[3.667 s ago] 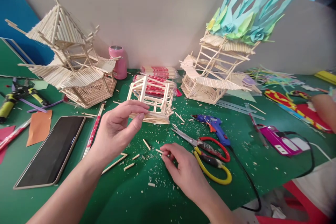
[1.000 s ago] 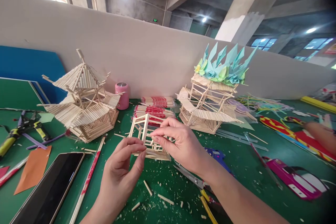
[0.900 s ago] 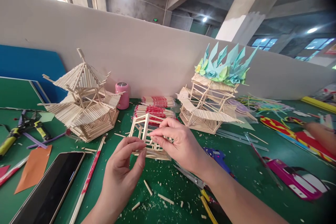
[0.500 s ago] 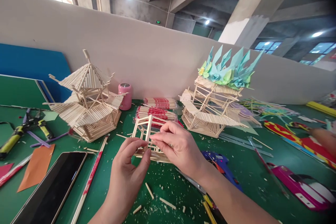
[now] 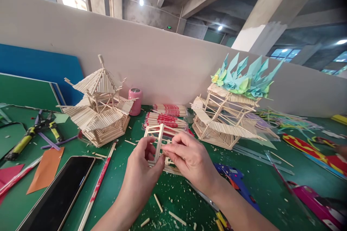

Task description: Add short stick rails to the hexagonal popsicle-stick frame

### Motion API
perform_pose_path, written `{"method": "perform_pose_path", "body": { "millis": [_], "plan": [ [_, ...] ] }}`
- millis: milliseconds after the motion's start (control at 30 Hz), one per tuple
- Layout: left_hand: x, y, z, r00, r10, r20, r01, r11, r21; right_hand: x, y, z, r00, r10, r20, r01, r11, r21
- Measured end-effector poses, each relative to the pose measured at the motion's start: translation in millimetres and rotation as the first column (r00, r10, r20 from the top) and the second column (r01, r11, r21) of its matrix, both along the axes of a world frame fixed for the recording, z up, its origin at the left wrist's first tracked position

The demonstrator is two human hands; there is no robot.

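A small open frame of thin wooden sticks (image 5: 159, 138) stands on the green table in front of me, its lower part half hidden by my hands. My left hand (image 5: 143, 177) curls its fingers and thumb about the frame's near upright. Beside that same upright, my right hand (image 5: 193, 158) has thumb and forefinger pressed together; whatever lies between the tips is too small to name. Behind the frame lie packs of wooden sticks with red wrapping (image 5: 165, 121). Short stick pieces (image 5: 177, 218) are scattered on the table below my hands.
A tiered stick pavilion (image 5: 101, 115) stands left, another topped with folded paper (image 5: 230, 115) right. Around them are a pink canister (image 5: 135, 103), a phone (image 5: 56, 195), pliers (image 5: 24, 140), a blue glue gun (image 5: 235, 180) and a magenta tool (image 5: 317, 202). Another person's hand shows at the right edge.
The view has shifted, so the scene sits a little further right and lower. My left fingers have curled further round the upright; my right hand keeps its pinch beside it.
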State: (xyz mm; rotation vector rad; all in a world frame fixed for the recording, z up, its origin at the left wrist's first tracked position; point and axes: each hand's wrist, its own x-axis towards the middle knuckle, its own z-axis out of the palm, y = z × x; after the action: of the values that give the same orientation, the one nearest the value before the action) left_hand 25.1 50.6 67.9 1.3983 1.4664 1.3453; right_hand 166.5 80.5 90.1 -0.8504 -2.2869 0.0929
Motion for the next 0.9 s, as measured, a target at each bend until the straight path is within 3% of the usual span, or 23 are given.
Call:
{"method": "perform_pose_path", "body": {
  "millis": [233,533,733,900],
  "plan": [
    [-4.2,0.1,-10.8,0.988,-0.088,0.123,0.088,0.996,0.006,1.6,-2.1,4.2,0.999,0.012,0.036,-0.013,0.999,0.034],
    [-8.6,4.9,3.9,0.978,-0.17,0.124,0.186,0.974,-0.13,0.7,-0.7,5.3,0.998,0.025,0.053,-0.029,0.996,0.079],
    [-8.8,6.5,4.2,0.979,-0.188,0.079,0.198,0.969,-0.148,3.8,2.4,4.1,0.999,0.04,-0.026,-0.041,0.999,-0.032],
    [-8.5,5.3,5.6,0.978,-0.189,0.086,0.2,0.967,-0.157,11.2,2.8,6.2,0.998,-0.024,-0.062,0.017,0.994,-0.105]
  ]
}}
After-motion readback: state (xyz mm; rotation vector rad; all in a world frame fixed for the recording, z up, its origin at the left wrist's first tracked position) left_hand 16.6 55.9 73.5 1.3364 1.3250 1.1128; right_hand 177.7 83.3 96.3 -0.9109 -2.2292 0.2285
